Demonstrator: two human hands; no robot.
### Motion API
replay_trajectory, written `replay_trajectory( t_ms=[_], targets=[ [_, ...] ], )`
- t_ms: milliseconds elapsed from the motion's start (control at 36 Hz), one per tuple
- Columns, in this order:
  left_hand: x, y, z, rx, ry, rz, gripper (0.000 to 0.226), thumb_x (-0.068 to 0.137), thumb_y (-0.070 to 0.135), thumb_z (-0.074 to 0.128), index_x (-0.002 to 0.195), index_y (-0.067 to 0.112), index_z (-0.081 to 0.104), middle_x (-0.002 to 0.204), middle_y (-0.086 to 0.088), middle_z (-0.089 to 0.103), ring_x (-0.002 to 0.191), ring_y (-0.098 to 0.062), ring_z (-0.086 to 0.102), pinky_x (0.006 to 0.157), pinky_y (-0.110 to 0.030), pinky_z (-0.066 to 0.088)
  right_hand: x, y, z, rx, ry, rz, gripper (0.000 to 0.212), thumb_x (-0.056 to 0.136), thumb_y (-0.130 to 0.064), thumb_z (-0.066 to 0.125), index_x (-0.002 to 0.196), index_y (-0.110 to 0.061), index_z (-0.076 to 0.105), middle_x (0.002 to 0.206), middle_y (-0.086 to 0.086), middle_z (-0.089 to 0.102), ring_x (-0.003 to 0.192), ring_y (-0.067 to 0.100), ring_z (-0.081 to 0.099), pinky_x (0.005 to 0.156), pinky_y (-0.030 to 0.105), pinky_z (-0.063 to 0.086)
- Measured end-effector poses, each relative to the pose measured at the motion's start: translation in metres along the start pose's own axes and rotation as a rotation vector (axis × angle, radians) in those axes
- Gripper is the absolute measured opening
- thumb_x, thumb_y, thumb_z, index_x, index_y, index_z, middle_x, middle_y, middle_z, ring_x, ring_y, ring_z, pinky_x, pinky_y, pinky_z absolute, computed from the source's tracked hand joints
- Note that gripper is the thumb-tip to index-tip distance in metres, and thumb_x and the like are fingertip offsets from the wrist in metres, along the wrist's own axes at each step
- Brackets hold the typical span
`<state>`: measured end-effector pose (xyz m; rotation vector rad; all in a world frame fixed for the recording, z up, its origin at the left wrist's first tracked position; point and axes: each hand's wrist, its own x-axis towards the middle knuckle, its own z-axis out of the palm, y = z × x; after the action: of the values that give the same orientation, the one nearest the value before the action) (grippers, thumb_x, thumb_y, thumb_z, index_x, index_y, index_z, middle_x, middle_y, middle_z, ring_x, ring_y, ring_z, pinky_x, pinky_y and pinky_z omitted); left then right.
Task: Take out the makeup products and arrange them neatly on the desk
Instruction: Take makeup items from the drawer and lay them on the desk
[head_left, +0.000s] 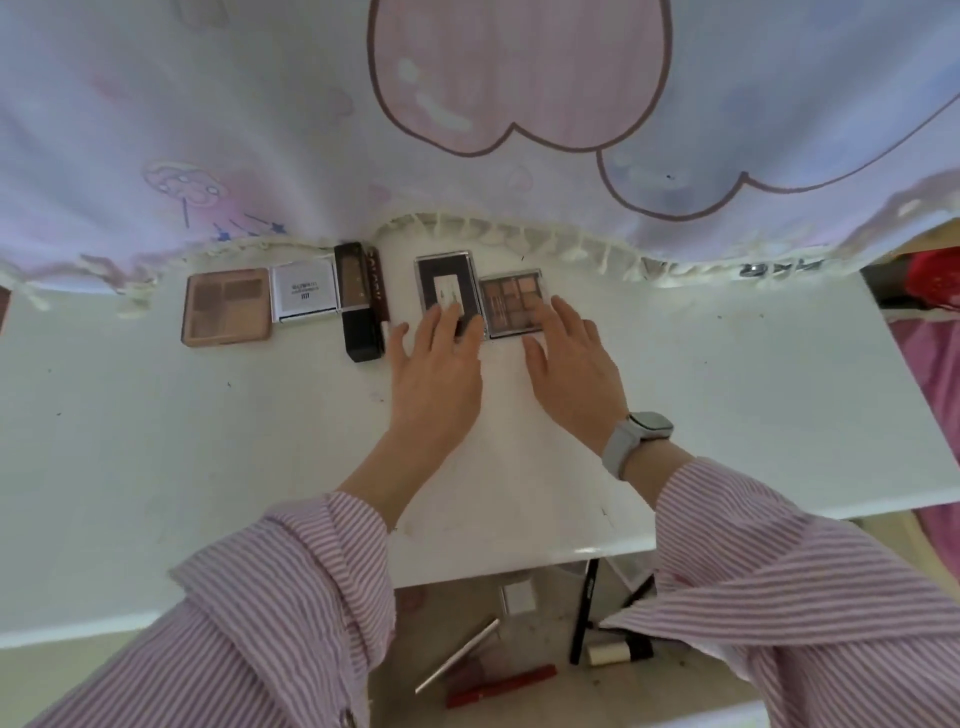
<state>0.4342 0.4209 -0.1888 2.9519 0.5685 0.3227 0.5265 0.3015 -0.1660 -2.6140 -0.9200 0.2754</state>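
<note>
Along the far edge of the white desk (208, 441) lies a row of makeup: a tan palette (227, 306), a white compact (305, 294), a dark slim box (358, 301) and a brown tube (377, 283). Further right sit a dark clear-lidded palette (447, 283) and a brown eyeshadow palette (511, 301), side by side. My left hand (436, 358) rests flat with fingertips on the dark palette's near edge. My right hand (571, 364), watch on the wrist, lies with fingers spread on the eyeshadow palette's near right corner. Neither hand grips anything.
A pastel curtain (467, 130) with a fringe hangs along the desk's back. An open drawer (519, 639) below the desk's near edge holds a red pen-like stick (501, 686), a silver stick (457, 654), a black pencil (582, 613) and a small cream bottle (615, 653).
</note>
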Motion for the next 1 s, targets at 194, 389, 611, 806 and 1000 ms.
replay_trajectory(
  t_ms=[194, 389, 611, 806, 1000],
  targets=[
    [-0.137, 0.057, -0.026, -0.481, -0.057, 0.136, 0.03, 0.089, 0.016, 0.043, 0.118, 0.015, 0.05, 0.121, -0.009, 0.058, 0.109, -0.021, 0.05, 0.092, -0.034, 0.041, -0.135, 0.031, -0.018, 0.318, -0.082, -0.303, 0.027, 0.094, -0.022, 0.033, 0.117, -0.018, 0.047, 0.108, 0.004, 0.058, 0.082, 0.012, 0.058, 0.069, 0.021, 0.046],
    [-0.218, 0.062, 0.003, -0.412, -0.596, -0.122, 0.034, 0.093, 0.028, 0.046, 0.127, 0.021, 0.048, 0.123, 0.001, 0.052, 0.104, -0.02, 0.054, 0.087, -0.032, 0.046, -0.218, 0.088, 0.021, -0.024, -0.676, -0.146, 0.032, 0.097, -0.027, 0.038, 0.123, -0.016, 0.052, 0.117, 0.006, 0.057, 0.105, 0.024, 0.055, 0.087, 0.036, 0.046],
    [-0.228, 0.055, 0.059, -0.187, -1.031, -0.256, 0.049, 0.086, 0.042, 0.054, 0.126, 0.016, 0.045, 0.131, -0.009, 0.045, 0.12, -0.028, 0.042, 0.097, -0.039, 0.037, -0.215, 0.114, 0.065, -0.194, -0.921, 0.109, 0.035, 0.088, -0.019, 0.049, 0.121, -0.012, 0.05, 0.125, 0.011, 0.054, 0.111, 0.029, 0.053, 0.091, 0.039, 0.046],
    [-0.24, 0.067, 0.066, -0.21, -1.204, -0.184, 0.04, 0.091, 0.035, 0.048, 0.123, 0.011, 0.048, 0.134, -0.014, 0.039, 0.122, -0.031, 0.037, 0.102, -0.04, 0.035, -0.221, 0.11, 0.075, -0.352, -1.041, 0.045, 0.037, 0.094, -0.021, 0.041, 0.127, -0.006, 0.05, 0.131, 0.016, 0.045, 0.115, 0.031, 0.049, 0.086, 0.031, 0.041],
    [-0.232, 0.064, 0.06, -0.298, -1.315, -0.218, 0.041, 0.088, 0.043, 0.051, 0.118, 0.016, 0.047, 0.123, -0.007, 0.051, 0.107, -0.023, 0.049, 0.086, -0.032, 0.042, -0.22, 0.108, 0.068, -0.234, -1.119, 0.078, 0.037, 0.095, -0.026, 0.043, 0.123, -0.003, 0.049, 0.127, 0.016, 0.051, 0.112, 0.029, 0.051, 0.085, 0.029, 0.04]
  ],
)
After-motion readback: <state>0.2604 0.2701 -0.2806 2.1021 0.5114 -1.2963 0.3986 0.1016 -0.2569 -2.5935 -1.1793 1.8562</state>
